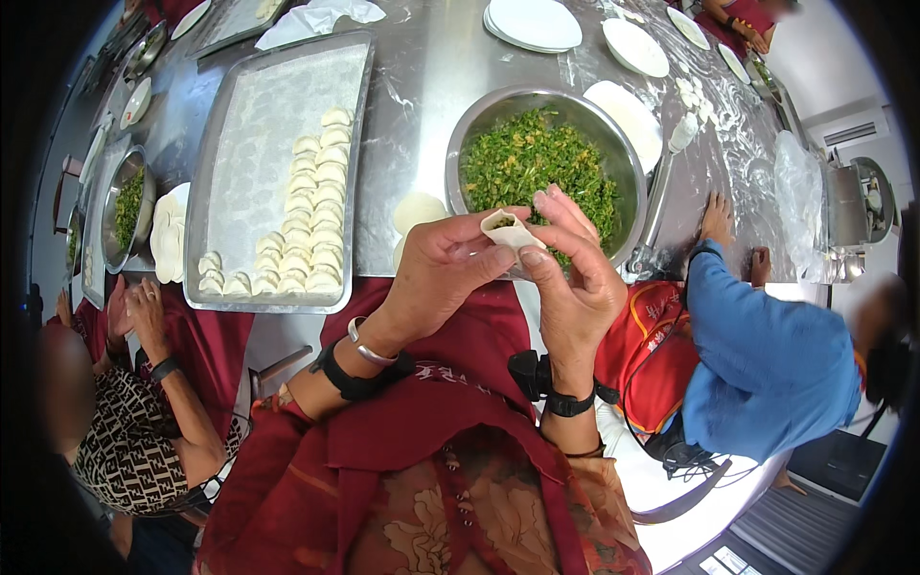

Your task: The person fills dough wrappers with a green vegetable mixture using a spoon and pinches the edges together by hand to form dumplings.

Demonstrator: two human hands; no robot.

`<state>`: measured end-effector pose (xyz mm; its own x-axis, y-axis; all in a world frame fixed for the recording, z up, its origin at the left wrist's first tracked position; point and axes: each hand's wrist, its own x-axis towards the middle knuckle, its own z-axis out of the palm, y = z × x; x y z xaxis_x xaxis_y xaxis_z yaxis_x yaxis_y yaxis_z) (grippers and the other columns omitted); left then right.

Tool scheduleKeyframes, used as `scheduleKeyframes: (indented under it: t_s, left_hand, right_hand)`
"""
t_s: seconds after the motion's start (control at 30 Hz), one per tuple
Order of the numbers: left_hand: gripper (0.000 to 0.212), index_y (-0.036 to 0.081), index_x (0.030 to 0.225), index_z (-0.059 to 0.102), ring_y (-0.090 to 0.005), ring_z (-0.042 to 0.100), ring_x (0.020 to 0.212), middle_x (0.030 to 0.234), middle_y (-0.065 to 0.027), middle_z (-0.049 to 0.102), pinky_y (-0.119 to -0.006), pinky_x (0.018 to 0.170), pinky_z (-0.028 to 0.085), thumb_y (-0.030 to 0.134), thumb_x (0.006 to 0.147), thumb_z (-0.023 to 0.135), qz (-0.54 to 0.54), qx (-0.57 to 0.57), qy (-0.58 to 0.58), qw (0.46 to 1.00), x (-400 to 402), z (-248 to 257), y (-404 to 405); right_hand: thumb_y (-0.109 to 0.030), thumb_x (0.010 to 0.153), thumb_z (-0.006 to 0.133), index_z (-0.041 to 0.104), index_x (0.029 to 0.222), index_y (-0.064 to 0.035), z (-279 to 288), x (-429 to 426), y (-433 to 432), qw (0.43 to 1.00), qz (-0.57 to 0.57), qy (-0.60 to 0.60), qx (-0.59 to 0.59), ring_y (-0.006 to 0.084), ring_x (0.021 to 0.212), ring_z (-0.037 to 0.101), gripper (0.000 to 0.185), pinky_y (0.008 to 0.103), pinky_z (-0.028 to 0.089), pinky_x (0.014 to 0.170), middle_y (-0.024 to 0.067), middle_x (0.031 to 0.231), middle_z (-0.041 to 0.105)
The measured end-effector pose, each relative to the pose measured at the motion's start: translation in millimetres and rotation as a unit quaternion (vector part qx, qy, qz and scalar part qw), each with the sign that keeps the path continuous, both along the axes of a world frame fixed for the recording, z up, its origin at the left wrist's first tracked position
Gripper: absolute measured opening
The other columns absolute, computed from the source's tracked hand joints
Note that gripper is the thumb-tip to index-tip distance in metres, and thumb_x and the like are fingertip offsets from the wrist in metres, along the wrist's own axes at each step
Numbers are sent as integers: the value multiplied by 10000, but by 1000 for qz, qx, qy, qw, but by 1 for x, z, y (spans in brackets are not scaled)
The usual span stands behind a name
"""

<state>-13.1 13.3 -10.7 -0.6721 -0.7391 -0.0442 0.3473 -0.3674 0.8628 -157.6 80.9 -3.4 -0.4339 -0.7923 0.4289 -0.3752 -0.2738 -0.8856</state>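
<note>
Between both hands is a half-folded dumpling (pixel 512 231), its wrapper open at the upper left where dark green filling shows. My left hand (pixel 449 251) pinches one side with thumb and fingers. The other side is gripped by my right hand (pixel 575 269), whose outer fingers stick up apart. Behind them, partly covered by the fingers, a steel bowl (pixel 458 158) holds chopped green and yellowish filling (pixel 535 158). Round dough wrappers (pixel 419 211) lie left of the bowl, partly hidden by my left hand. A metal tray (pixel 244 108) to the left carries rows of folded dumplings (pixel 327 194).
White plates (pixel 535 25) are stacked at the back of the floury steel table (pixel 413 86). A rolling pin (pixel 683 133) and dough pieces (pixel 696 97) lie on the right. One person (pixel 769 352) in blue leans a hand on the table; another (pixel 147 431) works at left beside a filling bowl (pixel 147 208).
</note>
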Motion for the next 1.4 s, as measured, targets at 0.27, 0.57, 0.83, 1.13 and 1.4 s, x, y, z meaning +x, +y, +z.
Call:
scheduleKeyframes:
  t_s: [0.27,0.57,0.83,1.13,1.4]
  left_hand:
    - [424,-37,1396,521,-178,614,1138,1252,-115,635,-352,992,546,27,984,603,-18,-37,-11,999,3,-5,5]
    - [431,-16,1416,508,-173,630,1114,1252,-125,640,-337,978,553,22,993,581,-37,-11,-12,999,6,-8,2]
    - [458,-11,1442,473,-171,651,1075,1195,-116,662,-326,943,572,61,1003,582,-49,-39,-41,997,7,-2,4]
    - [455,-17,1450,457,-134,622,1101,1249,-104,633,-298,915,571,68,1015,562,-46,-23,-48,998,6,-5,8]
    - [510,-32,1484,403,-107,605,1070,1233,-96,630,-272,884,539,41,1006,566,-60,-98,-97,989,11,-8,8]
  right_hand:
    - [-8,785,769,744,957,8,1,-2,1,999,10,39,-18,348,1245,593,175,427,445,1055,173,1197,701]
    - [-35,751,781,736,1098,-6,5,-5,2,994,16,96,43,355,1310,541,351,422,438,1067,184,1282,662]
    - [-28,718,792,744,1062,-20,-1,-8,1,994,83,52,50,341,1318,537,347,423,448,1058,159,1282,664]
    - [-24,766,776,738,919,-9,-5,-3,1,997,49,59,3,347,1259,587,158,432,459,1037,163,1181,709]
    - [-32,802,753,736,964,-5,-12,-3,1,992,77,99,-12,361,1282,568,165,436,451,1051,175,1219,695]
